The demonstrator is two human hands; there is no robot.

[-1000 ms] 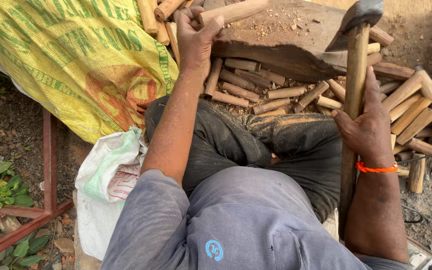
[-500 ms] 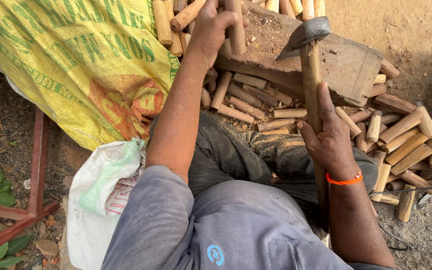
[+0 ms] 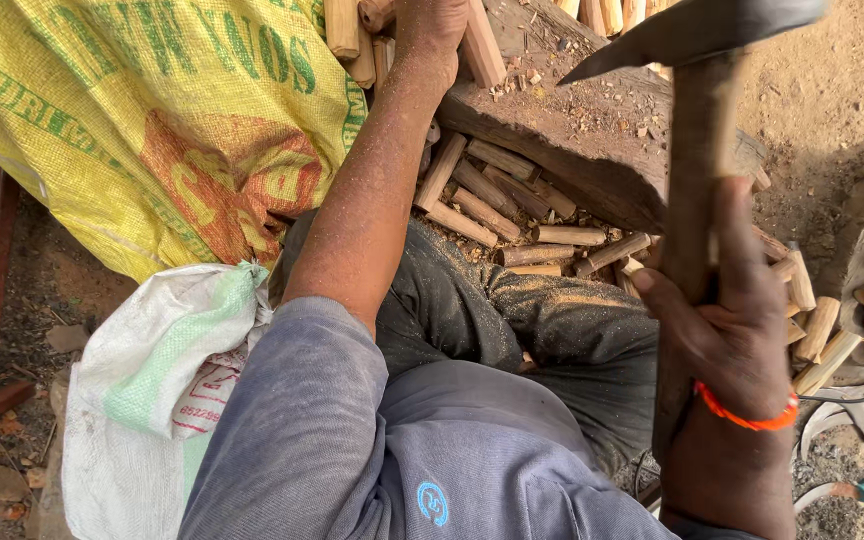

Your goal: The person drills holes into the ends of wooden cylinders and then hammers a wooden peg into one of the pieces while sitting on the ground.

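Two hands work here, each closed on something different. Largest in view is the yellow woven sack [image 3: 142, 130] slumped at the left, with a smaller white sack [image 3: 142, 390] below it beside the person's knee. Next comes the dark wooden chopping block [image 3: 592, 150] ahead of the knees, its flat top scattered with chips and dust, and around its base lies a litter of short cut wooden pegs [image 3: 512, 215], pale brown and roughly round, spreading on to the right over the sandy ground. The right hand [image 3: 732, 330], with an orange band [image 3: 747, 415] at the wrist, has its grip clamped around the wooden handle of a hatchet [image 3: 697, 180]; the handle is worn and dark, it runs upright through the fist and out below it, and the grey metal head tapers to a point toward the left, held up above the block's near edge. The left hand [image 3: 432, 20] reaches to the far side of the block at the top edge of the view, its grip closed on a wooden stick [image 3: 480, 45] that stands slanted on the block; the stick is light reddish-brown with squared faces, and only its lower part shows below the fingers.
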